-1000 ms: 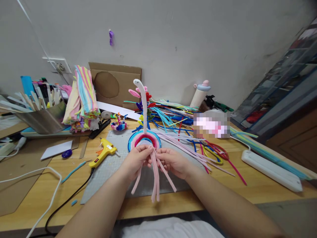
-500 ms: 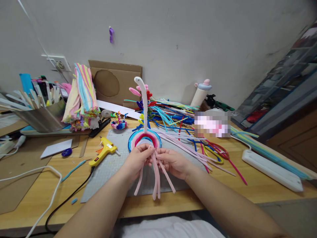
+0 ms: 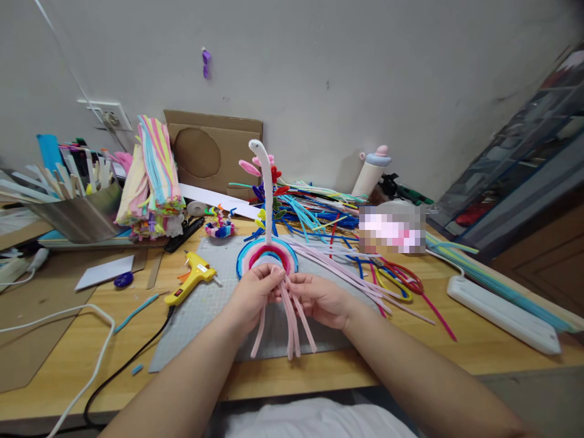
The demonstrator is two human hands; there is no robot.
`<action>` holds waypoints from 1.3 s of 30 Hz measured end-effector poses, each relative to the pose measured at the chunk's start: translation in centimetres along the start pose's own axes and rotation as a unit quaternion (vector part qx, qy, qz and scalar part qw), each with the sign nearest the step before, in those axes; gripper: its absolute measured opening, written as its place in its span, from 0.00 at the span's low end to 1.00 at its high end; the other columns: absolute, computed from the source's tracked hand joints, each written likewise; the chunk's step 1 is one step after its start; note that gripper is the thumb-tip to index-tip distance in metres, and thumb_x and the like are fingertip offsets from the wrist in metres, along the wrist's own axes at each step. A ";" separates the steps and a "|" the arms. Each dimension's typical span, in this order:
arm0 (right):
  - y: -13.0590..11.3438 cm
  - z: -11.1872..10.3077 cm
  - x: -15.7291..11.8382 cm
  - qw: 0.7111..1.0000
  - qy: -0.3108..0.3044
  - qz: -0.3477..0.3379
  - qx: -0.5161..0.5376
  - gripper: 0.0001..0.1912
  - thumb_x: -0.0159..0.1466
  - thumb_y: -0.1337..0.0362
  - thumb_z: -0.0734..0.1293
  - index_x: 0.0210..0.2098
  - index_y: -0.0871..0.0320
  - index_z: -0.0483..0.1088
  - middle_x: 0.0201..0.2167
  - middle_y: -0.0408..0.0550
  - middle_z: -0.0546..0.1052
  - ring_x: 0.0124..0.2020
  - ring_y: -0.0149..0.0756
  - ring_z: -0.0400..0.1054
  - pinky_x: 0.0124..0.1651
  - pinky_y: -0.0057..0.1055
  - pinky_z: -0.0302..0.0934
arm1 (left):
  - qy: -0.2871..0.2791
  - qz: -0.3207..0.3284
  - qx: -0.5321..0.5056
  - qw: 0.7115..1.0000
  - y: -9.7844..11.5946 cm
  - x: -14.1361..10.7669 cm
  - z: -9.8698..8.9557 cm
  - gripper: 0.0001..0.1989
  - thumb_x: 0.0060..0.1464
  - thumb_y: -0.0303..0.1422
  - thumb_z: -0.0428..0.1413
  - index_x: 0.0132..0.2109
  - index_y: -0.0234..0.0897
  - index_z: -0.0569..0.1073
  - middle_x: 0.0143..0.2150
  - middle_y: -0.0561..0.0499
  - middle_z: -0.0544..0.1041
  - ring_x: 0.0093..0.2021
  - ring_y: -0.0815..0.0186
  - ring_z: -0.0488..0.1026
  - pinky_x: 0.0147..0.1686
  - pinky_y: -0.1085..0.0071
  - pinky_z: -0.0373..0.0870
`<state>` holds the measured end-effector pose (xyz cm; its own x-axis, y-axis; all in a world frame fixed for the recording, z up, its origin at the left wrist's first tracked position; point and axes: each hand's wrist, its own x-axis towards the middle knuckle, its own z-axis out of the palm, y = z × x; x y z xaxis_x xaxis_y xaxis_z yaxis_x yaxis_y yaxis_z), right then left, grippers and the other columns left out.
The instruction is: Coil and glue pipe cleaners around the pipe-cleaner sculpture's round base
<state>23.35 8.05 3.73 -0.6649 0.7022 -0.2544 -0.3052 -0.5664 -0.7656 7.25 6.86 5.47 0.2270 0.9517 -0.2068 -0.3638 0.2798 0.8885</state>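
Several pale pink pipe cleaners point(image 3: 291, 328) hang in a loose bunch from between my two hands. My left hand point(image 3: 258, 292) pinches them near their upper ends, thumb against the fingers. Close beside it, my right hand point(image 3: 319, 298) is closed on the same bunch; its fingertips are partly hidden. Just beyond my hands lies a round coiled piece point(image 3: 244, 255) in blue, pink and red rings, its near part covered by my fingers. A white fuzzy stem point(image 3: 267, 201) with a bent top rises behind it.
A yellow glue gun point(image 3: 194, 277) lies left on the grey cutting mat point(image 3: 182, 340). Loose pink pipe cleaners point(image 3: 340, 271) and scissors point(image 3: 404, 277) are at right. A white power strip point(image 3: 502, 313) lies farther right. Bundled pipe cleaners point(image 3: 157, 164) and a metal container point(image 3: 82, 213) stand back left.
The hanging ends of the pink pipe cleaners have swung slightly and drawn closer together. Both hands keep their hold in nearly the same place.
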 end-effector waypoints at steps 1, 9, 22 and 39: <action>0.0 0.1 0.0 1.000 0.002 -0.003 0.002 0.14 0.54 0.63 0.74 0.37 0.61 0.72 0.33 0.46 0.78 0.29 0.27 0.71 0.32 0.22 0.61 | 0.001 0.000 -0.004 1.000 0.0 0.0 0.1 0.17 0.42 0.39 0.66 0.29 0.34 0.68 0.24 0.55 0.72 0.21 0.75 0.69 0.22 0.80 0.65; 0.1 0.2 0.0 1.000 -0.006 -0.019 0.022 0.14 0.52 0.63 0.76 0.35 0.59 0.71 0.35 0.45 0.79 0.35 0.29 0.74 0.36 0.24 0.64 | -0.004 -0.001 -0.023 1.000 0.2 -0.1 0.3 0.16 0.42 0.38 0.66 0.28 0.33 0.69 0.24 0.53 0.72 0.21 0.76 0.67 0.22 0.81 0.64; 0.3 0.1 0.2 0.999 -0.024 -0.026 0.023 0.12 0.52 0.69 0.75 0.35 0.60 0.72 0.34 0.44 0.80 0.35 0.28 0.75 0.35 0.22 0.64 | -0.015 0.008 -0.042 0.999 -0.2 0.1 0.2 0.16 0.43 0.38 0.66 0.27 0.32 0.69 0.24 0.53 0.72 0.20 0.77 0.65 0.21 0.81 0.65; -0.3 0.2 0.0 0.997 -0.034 -0.059 -0.023 0.11 0.53 0.63 0.75 0.33 0.62 0.74 0.32 0.48 0.80 0.34 0.32 0.75 0.37 0.26 0.65 | -0.019 0.003 -0.031 0.999 0.0 -0.2 0.4 0.16 0.43 0.39 0.66 0.28 0.32 0.69 0.23 0.53 0.73 0.19 0.77 0.65 0.18 0.82 0.62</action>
<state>23.35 8.14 4.11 -0.6713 0.7310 -0.1225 -0.3536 -0.4611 -0.8139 7.57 6.59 5.72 0.2589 0.9482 -0.1842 -0.4207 0.2824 0.8622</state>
